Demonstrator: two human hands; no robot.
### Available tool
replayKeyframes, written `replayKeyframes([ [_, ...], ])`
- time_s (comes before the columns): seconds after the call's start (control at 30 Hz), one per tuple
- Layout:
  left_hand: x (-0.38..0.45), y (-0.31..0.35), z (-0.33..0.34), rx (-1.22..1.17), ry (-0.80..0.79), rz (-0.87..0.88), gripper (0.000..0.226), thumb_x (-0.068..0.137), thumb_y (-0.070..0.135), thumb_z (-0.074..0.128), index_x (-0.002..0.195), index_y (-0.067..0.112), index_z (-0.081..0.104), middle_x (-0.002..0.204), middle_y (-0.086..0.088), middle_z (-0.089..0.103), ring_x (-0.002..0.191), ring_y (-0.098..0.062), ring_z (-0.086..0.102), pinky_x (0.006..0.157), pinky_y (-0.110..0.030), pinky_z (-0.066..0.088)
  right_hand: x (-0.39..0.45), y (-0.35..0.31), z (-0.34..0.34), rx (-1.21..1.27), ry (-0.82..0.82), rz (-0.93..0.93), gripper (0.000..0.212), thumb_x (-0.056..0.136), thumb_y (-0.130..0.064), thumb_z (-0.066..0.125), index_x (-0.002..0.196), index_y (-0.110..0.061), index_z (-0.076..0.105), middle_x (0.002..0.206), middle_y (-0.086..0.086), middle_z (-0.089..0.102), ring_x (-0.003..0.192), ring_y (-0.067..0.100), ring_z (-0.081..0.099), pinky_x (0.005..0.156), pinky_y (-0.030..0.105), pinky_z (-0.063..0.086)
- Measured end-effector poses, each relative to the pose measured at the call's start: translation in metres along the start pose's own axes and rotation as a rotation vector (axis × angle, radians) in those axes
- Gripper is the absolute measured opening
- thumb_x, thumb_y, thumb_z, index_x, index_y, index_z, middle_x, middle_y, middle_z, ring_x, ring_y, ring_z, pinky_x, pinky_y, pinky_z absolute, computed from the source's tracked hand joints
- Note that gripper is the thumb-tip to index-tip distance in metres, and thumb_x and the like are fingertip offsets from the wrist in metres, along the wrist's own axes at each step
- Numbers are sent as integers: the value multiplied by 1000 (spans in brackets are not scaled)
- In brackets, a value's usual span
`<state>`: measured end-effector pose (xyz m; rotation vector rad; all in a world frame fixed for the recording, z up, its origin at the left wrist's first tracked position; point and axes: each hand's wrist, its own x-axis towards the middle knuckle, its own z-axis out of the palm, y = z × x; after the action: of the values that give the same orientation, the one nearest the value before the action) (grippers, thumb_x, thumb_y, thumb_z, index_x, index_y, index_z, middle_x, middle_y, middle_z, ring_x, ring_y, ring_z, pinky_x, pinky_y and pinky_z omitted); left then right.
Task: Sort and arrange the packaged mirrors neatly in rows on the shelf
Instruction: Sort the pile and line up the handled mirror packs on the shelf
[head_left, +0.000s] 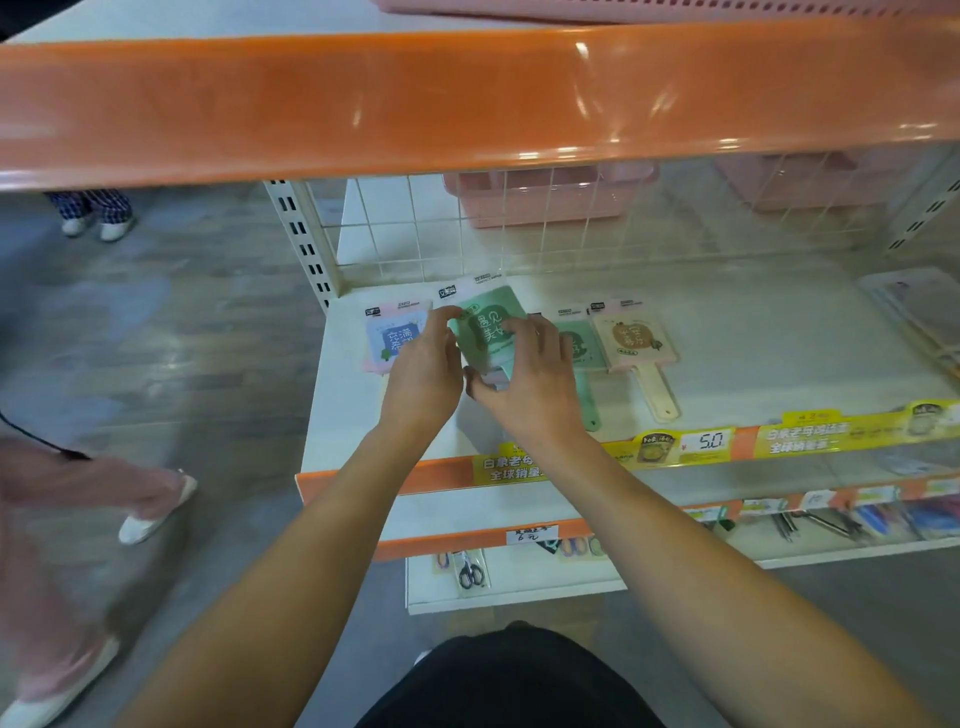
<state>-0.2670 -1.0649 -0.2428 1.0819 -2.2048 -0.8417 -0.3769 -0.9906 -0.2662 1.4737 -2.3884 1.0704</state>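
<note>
A green packaged hand mirror (485, 325) is tilted up above the white shelf (727, 353), held between both hands. My left hand (423, 374) grips its left edge, and my right hand (530, 379) pinches its lower right part near the handle. A pink and blue packaged mirror (392, 340) lies flat to the left. To the right lie another green mirror (582, 348), partly hidden by my right hand, and a cream one (634, 338) with its handle toward me.
An orange shelf edge (467, 104) overhangs at the top. A wire grid back panel (571, 228) closes the rear, with pink baskets (545, 197) behind it. Clear packages (914, 312) sit at far right. Lower shelves hold scissors (470, 571). People's legs (93, 499) stand on the left.
</note>
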Motion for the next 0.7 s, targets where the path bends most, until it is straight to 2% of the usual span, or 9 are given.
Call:
replayKeyframes([
  [0.1, 0, 1, -2, 9, 11, -9, 34, 97, 8, 38, 125, 24, 46, 98, -4, 69, 86, -23, 64, 70, -40, 52, 0, 1, 1, 24, -12, 31, 68, 70, -50, 65, 120, -5, 55, 126, 17, 51, 114, 37, 49, 87, 44, 48],
  [0.17, 0, 1, -1, 18, 4, -5, 36, 96, 8, 40, 127, 25, 46, 99, -4, 67, 88, -23, 63, 73, -42, 53, -1, 2, 0, 47, -27, 60, 69, 69, -48, 68, 121, -6, 55, 131, 16, 48, 118, 37, 48, 84, 43, 50],
  [0.33, 2, 0, 7, 247, 3, 47, 42, 93, 15, 48, 134, 20, 39, 119, -6, 65, 103, -30, 62, 77, -42, 53, 0, 14, -2, -5, 18, 26, 65, 71, -52, 63, 116, -5, 57, 118, 17, 56, 109, 35, 54, 92, 44, 48],
  [0.43, 4, -1, 12, 374, 23, 70, 45, 91, 19, 49, 135, 15, 40, 125, -8, 60, 111, -32, 57, 88, -46, 48, -2, 27, -7, -67, 43, 63, 65, 74, -55, 57, 114, -3, 58, 114, 19, 57, 105, 37, 55, 90, 44, 49],
  [0.6, 4, 5, 15, 415, 10, 44, 39, 92, 21, 51, 130, 14, 47, 125, -10, 56, 111, -33, 54, 93, -46, 45, -3, 48, -12, -195, 28, 191, 67, 75, -61, 49, 113, -6, 60, 112, 20, 60, 101, 39, 57, 85, 45, 48],
  [0.7, 4, 8, 16, 446, -5, 53, 38, 92, 22, 52, 129, 13, 48, 127, -12, 55, 114, -34, 52, 95, -45, 43, -3, 57, -10, -207, -7, 233, 70, 75, -62, 45, 115, -6, 58, 114, 21, 59, 103, 41, 55, 90, 48, 45],
])
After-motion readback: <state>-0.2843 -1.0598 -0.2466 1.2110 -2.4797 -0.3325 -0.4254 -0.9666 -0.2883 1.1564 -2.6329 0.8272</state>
